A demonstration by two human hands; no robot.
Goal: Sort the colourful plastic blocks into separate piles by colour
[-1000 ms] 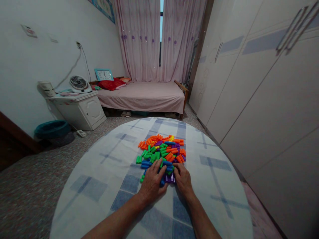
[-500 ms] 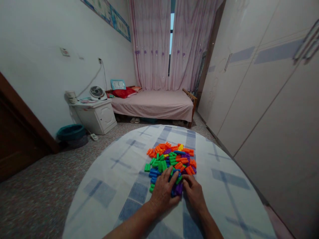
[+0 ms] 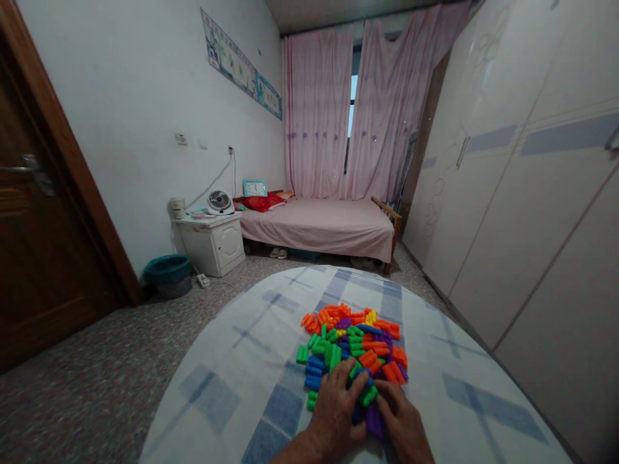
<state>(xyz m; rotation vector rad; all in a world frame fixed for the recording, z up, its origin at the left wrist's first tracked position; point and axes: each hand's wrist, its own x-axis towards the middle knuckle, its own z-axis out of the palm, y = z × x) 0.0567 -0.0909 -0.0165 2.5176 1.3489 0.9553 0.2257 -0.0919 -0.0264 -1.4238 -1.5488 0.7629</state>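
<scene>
A pile of small plastic pegs (image 3: 355, 341) in orange, green, blue, purple and yellow lies on a round table under a white cloth with blue checks (image 3: 232, 386). My left hand (image 3: 336, 415) rests palm down on the near edge of the pile, fingers spread over blue and green pieces. Beside it, my right hand (image 3: 403, 425) touches the pile's near right side, with its fingertips on a purple piece (image 3: 373, 419). Whether either hand grips a piece cannot be made out. Only the hands and wrists show at the bottom edge.
A bed with a pink cover (image 3: 322, 225) stands under pink curtains at the far wall. A white bedside cabinet (image 3: 213, 241) carries a small fan (image 3: 220, 201). A teal basin (image 3: 167, 270) sits on the floor. Wardrobe doors (image 3: 522, 193) line the right, a brown door (image 3: 43, 245) the left.
The camera has tilted up, so the table and hands sit lower in view and the left door now shows. Both hands stay on the near edge of the pile.
</scene>
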